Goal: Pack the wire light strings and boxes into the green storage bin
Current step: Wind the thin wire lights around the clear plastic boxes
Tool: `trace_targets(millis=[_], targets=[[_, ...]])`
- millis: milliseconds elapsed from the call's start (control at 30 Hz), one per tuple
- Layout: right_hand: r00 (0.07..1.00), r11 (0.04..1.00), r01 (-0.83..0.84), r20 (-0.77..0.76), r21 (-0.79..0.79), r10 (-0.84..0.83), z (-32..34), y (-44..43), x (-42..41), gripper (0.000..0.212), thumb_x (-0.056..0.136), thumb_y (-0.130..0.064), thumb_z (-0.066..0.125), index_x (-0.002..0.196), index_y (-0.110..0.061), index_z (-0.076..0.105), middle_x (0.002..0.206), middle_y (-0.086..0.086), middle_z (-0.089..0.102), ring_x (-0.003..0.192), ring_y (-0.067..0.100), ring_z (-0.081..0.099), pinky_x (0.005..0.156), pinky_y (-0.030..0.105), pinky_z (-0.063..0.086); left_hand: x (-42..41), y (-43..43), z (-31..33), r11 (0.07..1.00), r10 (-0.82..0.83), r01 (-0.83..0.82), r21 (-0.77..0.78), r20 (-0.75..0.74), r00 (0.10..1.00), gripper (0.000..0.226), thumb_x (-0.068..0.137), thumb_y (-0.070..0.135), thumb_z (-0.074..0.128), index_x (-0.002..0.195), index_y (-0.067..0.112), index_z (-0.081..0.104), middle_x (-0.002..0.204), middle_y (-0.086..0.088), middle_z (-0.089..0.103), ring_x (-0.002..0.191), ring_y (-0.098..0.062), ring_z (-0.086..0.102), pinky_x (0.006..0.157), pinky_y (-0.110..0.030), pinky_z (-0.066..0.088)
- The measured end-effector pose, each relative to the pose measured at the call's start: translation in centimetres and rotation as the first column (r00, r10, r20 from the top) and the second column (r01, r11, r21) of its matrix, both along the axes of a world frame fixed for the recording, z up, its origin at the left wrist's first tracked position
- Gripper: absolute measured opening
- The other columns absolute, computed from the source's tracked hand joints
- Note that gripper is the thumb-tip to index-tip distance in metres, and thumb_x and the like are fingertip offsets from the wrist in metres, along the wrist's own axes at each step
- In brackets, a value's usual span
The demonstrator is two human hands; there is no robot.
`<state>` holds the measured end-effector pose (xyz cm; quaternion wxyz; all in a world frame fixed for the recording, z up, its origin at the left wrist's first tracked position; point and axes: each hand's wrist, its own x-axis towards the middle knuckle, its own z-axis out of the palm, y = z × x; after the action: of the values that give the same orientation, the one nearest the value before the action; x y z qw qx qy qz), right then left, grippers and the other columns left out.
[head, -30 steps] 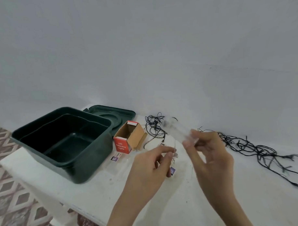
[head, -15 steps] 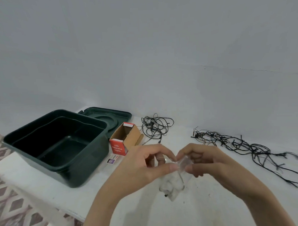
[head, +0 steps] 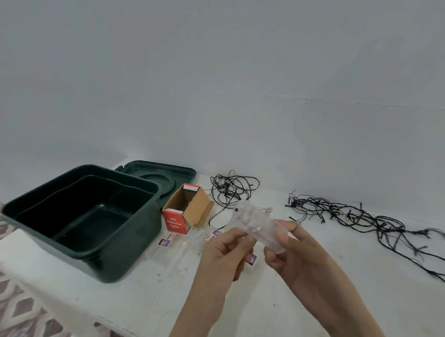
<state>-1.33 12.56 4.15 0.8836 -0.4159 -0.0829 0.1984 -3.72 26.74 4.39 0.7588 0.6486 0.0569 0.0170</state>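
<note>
While right hand [head: 295, 254] grips clear pouch [head: 258, 225], left hand [head: 224, 254] pinches it.

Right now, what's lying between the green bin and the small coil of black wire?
In the head view, an open cardboard box with a red end lies between the green bin and the wire coil.

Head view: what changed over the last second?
The clear plastic packet, which hung below the hands half a second ago, has been swung up and now points up-left. The right hand holds its lower end and the left hand pinches its side; neither let go. The dark green plastic storage bin, red-and-brown cardboard box, small black wire coil and long black wire string stayed put.
</note>
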Motion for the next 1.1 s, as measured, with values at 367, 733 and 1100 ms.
trace_targets(millis=[367, 733, 1100], targets=[[0.916, 0.89, 0.27, 0.384, -0.368, -0.119, 0.6, 0.2, -0.9, 0.037, 0.075, -0.014, 0.063, 0.108, -0.03, 0.069, 0.084, 0.016, 0.065, 0.07, 0.031, 0.068, 0.065, 0.029, 0.056, 0.5, 1.1, -0.3, 0.86, -0.024, -0.048, 0.509, 0.135, 0.991, 0.02, 0.085, 0.016, 0.061, 0.071, 0.002, 0.067, 0.053, 0.002, 0.057, 0.045, -0.004, 0.04, 0.046, -0.014, 0.03], [0.58, 0.45, 0.782, 0.77, -0.432, -0.268, -1.4, -0.1, 0.5, 0.039, 0.083, -0.002, 0.066, 0.107, -0.033, 0.067, 0.074, -0.007, 0.06, 0.066, 0.01, 0.066, 0.061, 0.008, 0.048, -0.4, 2.1, 0.4, 0.573, -0.233, 0.169, 0.802, -0.038, 0.972, 0.021, 0.094, 0.035, 0.048, 0.104, 0.036, 0.067, 0.06, 0.019, 0.062, 0.048, 0.001, 0.053, 0.056, -0.009, 0.042], [0.482, 0.443, 0.751, 0.865, -0.49, 0.14, -3.7, 0.3, 0.6, 0.033, 0.079, -0.008, 0.063, 0.103, -0.029, 0.071, 0.088, -0.016, 0.057, 0.07, 0.0, 0.056, 0.061, 0.019, 0.052, 1.4, 4.1, 2.0, 0.345, -0.342, -0.146, 0.927, 0.269, 0.901, 0.036, 0.087, 0.056, 0.032, 0.098, 0.037, 0.061, 0.079, 0.025, 0.062, 0.076, -0.002, 0.06, 0.066, -0.028, 0.053]])
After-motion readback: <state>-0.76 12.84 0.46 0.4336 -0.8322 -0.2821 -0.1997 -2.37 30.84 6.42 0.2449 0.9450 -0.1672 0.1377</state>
